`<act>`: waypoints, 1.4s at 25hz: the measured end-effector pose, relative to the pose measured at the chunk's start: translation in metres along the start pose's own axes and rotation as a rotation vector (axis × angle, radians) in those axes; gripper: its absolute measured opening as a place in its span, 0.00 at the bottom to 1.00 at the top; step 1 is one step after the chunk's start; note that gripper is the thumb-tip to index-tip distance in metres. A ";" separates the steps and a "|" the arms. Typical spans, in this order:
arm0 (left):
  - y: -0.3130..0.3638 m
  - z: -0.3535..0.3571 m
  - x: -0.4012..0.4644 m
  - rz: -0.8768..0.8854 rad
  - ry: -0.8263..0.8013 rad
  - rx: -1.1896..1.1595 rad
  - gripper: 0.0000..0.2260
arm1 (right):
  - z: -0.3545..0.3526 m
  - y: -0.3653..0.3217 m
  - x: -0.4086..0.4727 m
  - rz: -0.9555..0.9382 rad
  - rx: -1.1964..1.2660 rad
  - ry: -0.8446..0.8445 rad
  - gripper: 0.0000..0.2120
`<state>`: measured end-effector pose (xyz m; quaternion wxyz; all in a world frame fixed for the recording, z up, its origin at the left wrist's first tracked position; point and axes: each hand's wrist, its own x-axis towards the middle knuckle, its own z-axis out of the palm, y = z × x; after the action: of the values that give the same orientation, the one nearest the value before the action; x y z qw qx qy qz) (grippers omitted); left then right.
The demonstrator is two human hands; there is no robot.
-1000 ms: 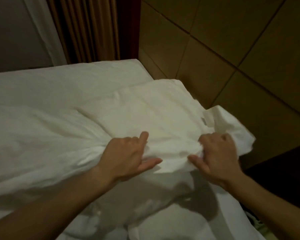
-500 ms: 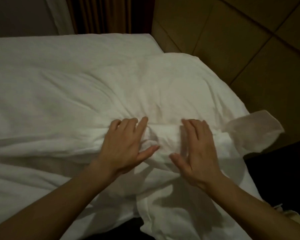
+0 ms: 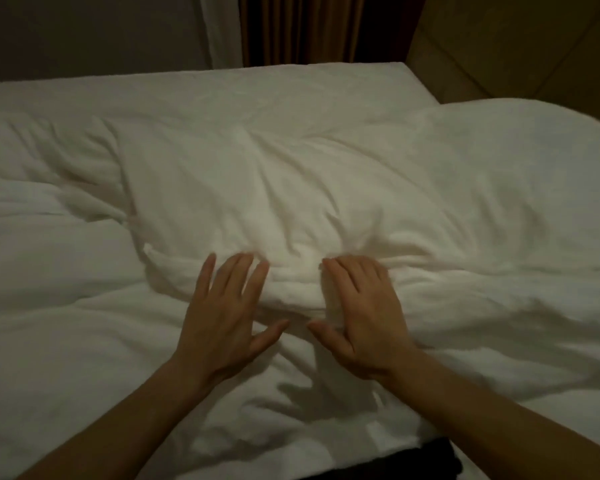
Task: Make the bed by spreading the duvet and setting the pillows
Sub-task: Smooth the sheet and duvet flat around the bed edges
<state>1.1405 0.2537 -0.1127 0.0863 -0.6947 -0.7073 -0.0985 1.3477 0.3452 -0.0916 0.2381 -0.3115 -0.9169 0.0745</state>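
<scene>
Both hands flat on the rumpled duvet

Left hand (image 3: 222, 320) and right hand (image 3: 364, 317) press side by side, fingers straight, on the white duvet (image 3: 291, 188) across the bed (image 3: 291, 77).

Two bare forearms in view, left hand (image 3: 222, 327) and right hand (image 3: 364, 320), both uncovered from fingertips to where the arms leave the lower edge. No sleeves, cuffs or gloves show on either arm, and no watch, ring or band is visible on wrists or fingers. Nails look short and plain in the dim light, though blur on the right fingertips (image 3: 333, 268) keeps finer detail from being told.
</scene>
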 end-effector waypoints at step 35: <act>-0.016 -0.003 -0.076 0.206 -0.037 -0.225 0.32 | 0.036 -0.047 -0.072 0.189 -0.124 -0.021 0.31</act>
<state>1.1256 0.1789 -0.1295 0.0045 -0.7706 -0.6182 -0.1549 1.3551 0.2646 -0.1379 0.2008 -0.4100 -0.8887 0.0428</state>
